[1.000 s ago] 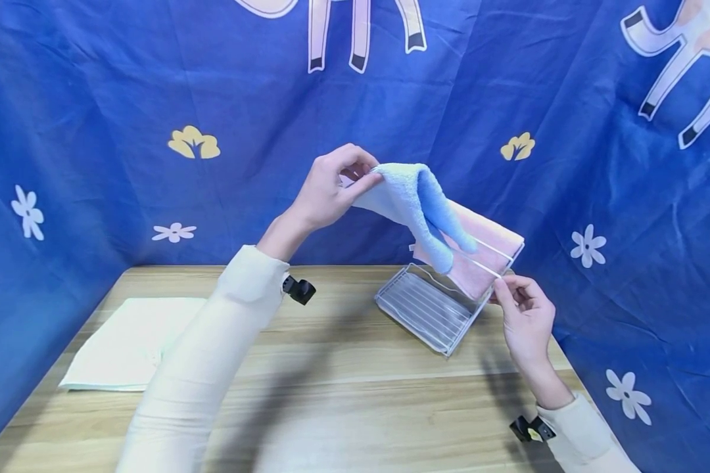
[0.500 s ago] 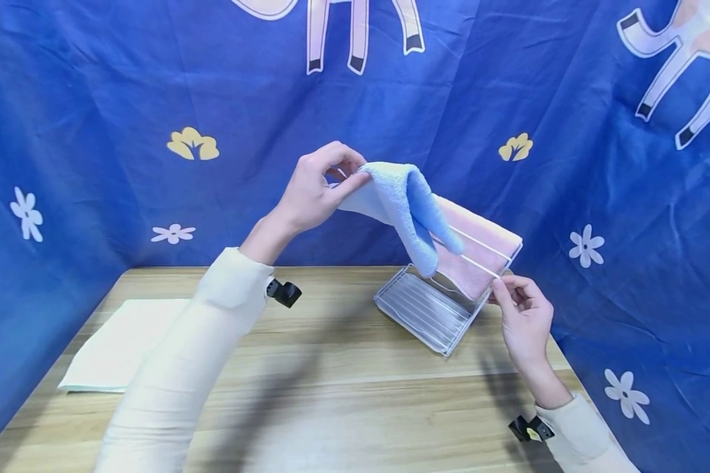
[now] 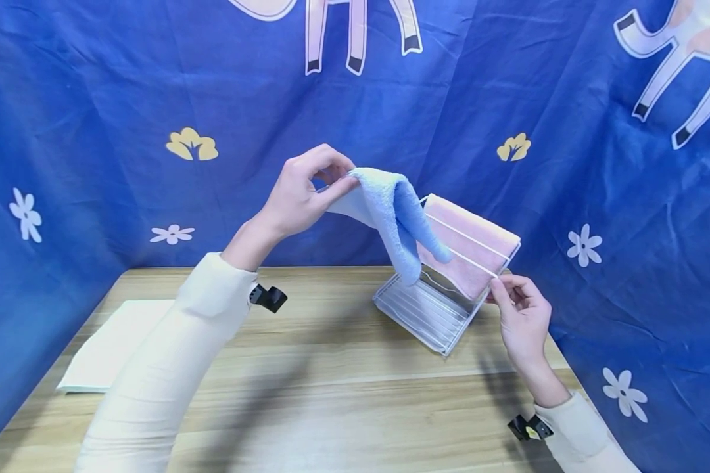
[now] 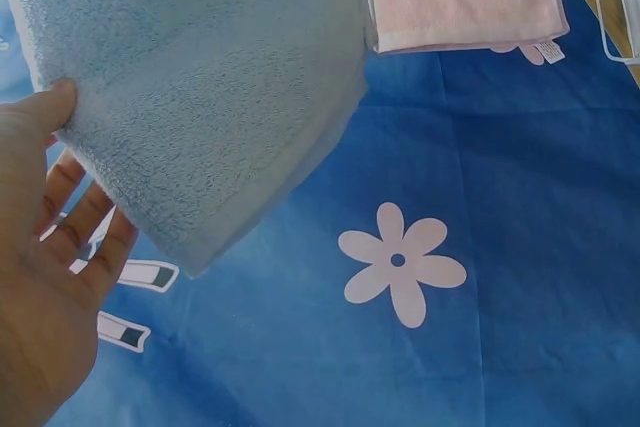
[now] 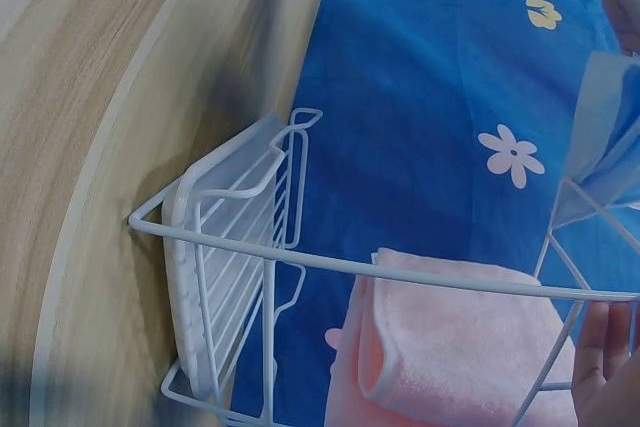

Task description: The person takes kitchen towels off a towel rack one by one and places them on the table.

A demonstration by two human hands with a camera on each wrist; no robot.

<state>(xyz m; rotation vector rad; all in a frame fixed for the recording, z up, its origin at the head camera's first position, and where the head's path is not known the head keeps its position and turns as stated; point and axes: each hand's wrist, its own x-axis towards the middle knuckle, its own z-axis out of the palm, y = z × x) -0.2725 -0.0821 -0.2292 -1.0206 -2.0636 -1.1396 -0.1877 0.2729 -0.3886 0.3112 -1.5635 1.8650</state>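
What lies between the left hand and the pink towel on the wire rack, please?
The light-blue towel does, as the head view shows: the left hand pinches it, and its hanging end overlaps the pink towel in that view.

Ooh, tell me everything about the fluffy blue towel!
The blue towel is pale blue and looks soft and fuzzy, with a smoother, lighter border. The left hand pinches its edge between thumb and fingers, holding it up above the table. It droops in a loose fold, ends hanging down. From the head camera, it covers bits of the pink towel and white wire rack; I can't tell whether it touches them.
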